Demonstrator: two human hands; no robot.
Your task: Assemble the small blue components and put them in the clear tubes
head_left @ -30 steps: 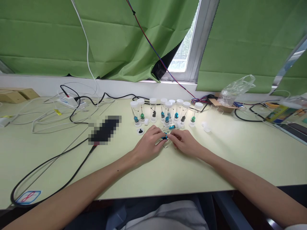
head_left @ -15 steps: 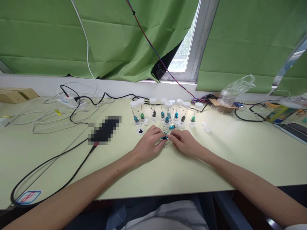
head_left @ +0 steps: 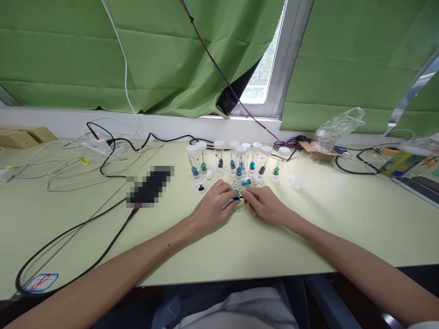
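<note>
My left hand point(head_left: 216, 203) is closed, pinching a small blue and black part point(head_left: 236, 197) between thumb and fingertips just above the table. From the other side my right hand point(head_left: 265, 204) is closed with thumb and forefinger at the part's dark right end; its other fingers curl under. A short thin metal piece point(head_left: 237, 210) lies below the fingertips. Just behind the hands rests a second blue part point(head_left: 246, 182). A white cap point(head_left: 200, 188) with a black piece in it lies left of my left hand. The finest details between the fingers are hidden.
Several clear tubes point(head_left: 218, 160) with white caps, holding blue, green or black pieces, stand behind the hands. White caps point(head_left: 295, 182) lie to the right. A cardboard box point(head_left: 320, 155) and plastic bag point(head_left: 338, 128) are farther back. A blurred dark object point(head_left: 151, 185) and cables occupy the left.
My right fingertips have shifted slightly right, showing a dark end of the part between the hands. My left hand stays nearly still.
</note>
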